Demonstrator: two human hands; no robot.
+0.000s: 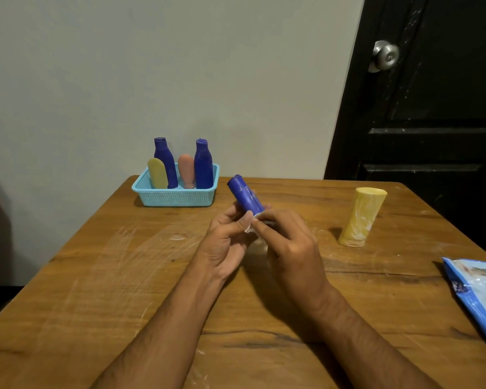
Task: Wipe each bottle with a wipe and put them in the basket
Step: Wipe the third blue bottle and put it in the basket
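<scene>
- Currently, dark blue plastic bottle [245, 198]: lifted off the wooden worktop [124, 276], tilted away, so its sides can be reached all round.
- Left hand [227, 239]: fingers curled round the bottle's near end, steadying it.
- Right hand [289, 242]: fingers pinch a white wipe [252, 223] against the bottle.
- Yellow plastic bottle [361, 217]: right of the fingers, standing apart, apparently awaiting wiping.
- Light blue mesh basket [177, 197]: beyond the fingers to the left, four bottles upright inside.
- Blue wipe packet [480, 293]: far right, within reach.

Home room (wooden table [96, 276], door [432, 122]).
</scene>
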